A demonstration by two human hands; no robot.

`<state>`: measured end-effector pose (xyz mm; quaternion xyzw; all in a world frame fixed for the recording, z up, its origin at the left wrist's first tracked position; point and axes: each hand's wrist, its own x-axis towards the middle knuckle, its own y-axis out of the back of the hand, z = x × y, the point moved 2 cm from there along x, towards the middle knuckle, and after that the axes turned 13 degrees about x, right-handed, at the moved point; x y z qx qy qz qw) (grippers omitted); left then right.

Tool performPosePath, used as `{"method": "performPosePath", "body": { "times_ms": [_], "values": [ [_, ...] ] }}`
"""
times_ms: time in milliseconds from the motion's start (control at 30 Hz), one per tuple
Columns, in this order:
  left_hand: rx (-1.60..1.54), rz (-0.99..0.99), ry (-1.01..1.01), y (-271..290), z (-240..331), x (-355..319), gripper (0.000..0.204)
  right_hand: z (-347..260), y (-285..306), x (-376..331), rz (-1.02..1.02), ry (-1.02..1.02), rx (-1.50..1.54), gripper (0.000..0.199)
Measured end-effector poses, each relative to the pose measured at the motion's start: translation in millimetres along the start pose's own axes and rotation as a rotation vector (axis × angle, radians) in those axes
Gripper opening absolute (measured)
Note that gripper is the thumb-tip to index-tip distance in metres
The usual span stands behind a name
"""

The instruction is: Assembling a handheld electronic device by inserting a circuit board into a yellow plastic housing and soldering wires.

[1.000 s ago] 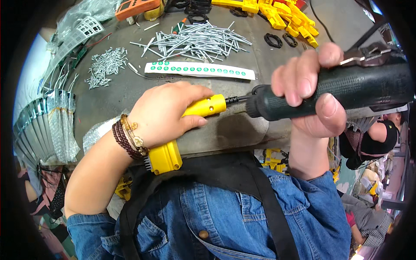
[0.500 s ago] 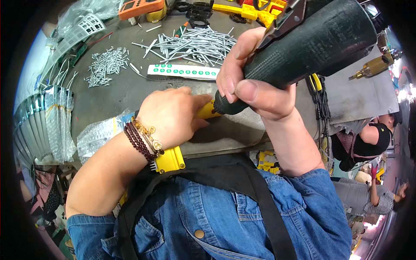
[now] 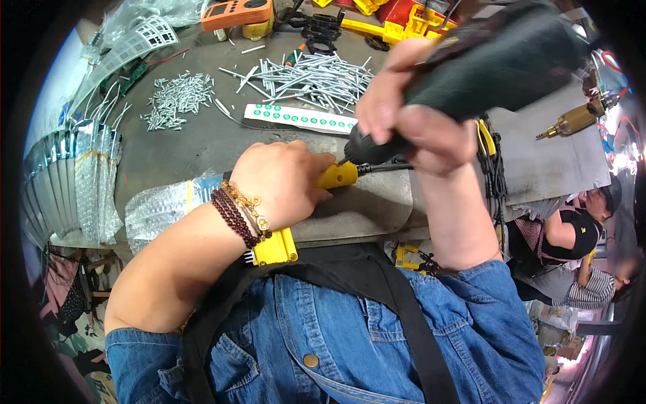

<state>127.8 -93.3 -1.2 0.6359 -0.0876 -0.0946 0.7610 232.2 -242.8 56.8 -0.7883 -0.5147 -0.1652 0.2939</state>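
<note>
My left hand (image 3: 276, 182) is closed round a yellow plastic housing (image 3: 344, 176) with round holes and a black cord (image 3: 380, 167) at its right end. The palm hides most of the housing. Under the left wrist a yellow block (image 3: 274, 248) with white prongs shows; whether it joins the housing I cannot tell. My right hand (image 3: 434, 138) grips a dark green power screwdriver (image 3: 498, 67), slanted with its nose down to the left. Its tip is at the housing's upper edge, beside my left fingertips; contact is unclear. Motion blurs the screwdriver and right hand.
Long screws (image 3: 313, 81), short screws (image 3: 178, 99) and a white strip with green dots (image 3: 299, 118) lie beyond my hands. Bubble-wrapped parts (image 3: 158, 209) are at left. A brass-coloured screwdriver (image 3: 572, 120) and bundled black cable (image 3: 494, 175) lie right. Other people (image 3: 565, 232) sit farther right.
The power screwdriver has lifted slightly off the housing's right end, so more of the yellow housing and its cord show. My left hand keeps its hold. The whole view has shifted a little.
</note>
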Motion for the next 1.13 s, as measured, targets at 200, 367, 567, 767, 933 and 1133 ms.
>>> {"method": "performPosePath", "body": {
  "times_ms": [200, 367, 567, 767, 933, 1133],
  "values": [
    [0.032, -0.054, 0.040, -3, -1, 0, 0.039, 20, 3, 3, 0.069, -0.060, -0.042, 0.042],
    [0.049, 0.009, 0.054, -5, -1, 0, 0.039, 22, 8, 2, 0.036, -0.071, -0.014, 0.045],
    [0.077, -0.166, 0.053, 2, -6, 5, 0.036, -2, -16, 20, -0.256, -0.077, 0.056, 0.045],
    [0.060, -0.024, 0.149, 3, -11, 31, 0.030, -11, -64, 19, -0.537, -0.143, 0.234, 0.029],
    [0.008, -0.026, 0.104, -1, -19, 27, 0.030, 13, -72, 10, -0.388, -0.117, 0.112, 0.051],
    [-0.088, -0.014, 0.140, 2, -29, 24, 0.032, 28, -67, 10, -0.400, -0.275, 0.176, 0.053]
  ]
}}
